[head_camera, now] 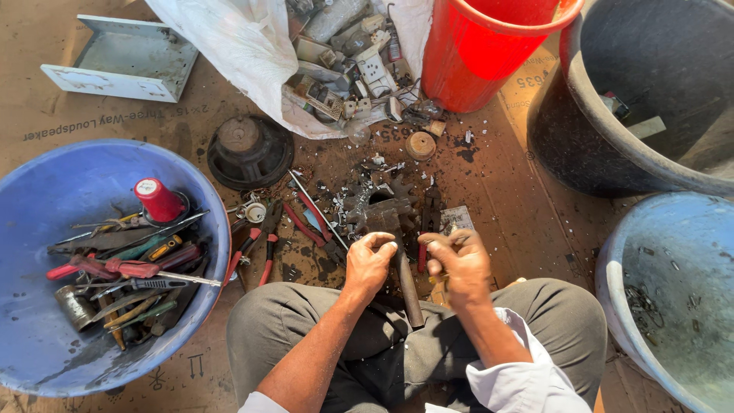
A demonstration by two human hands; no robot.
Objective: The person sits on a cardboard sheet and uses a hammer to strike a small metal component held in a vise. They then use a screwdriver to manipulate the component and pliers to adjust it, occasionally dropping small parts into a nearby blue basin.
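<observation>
Two hands work close together over the lap: left hand curled beside a hammer whose handle runs toward six o'clock, right hand at three o'clock, fingers pinching something small.

floor: flattened brown cardboard lying underfoot, littered with dark debris | light: hard sunlight falling, casting sharp shadows | walls: none showing

At the bottom centre of the frame, grey trousers cover both legs. White shirt sleeves sit rolled at the elbows; the forearms and both hands are bare.
</observation>
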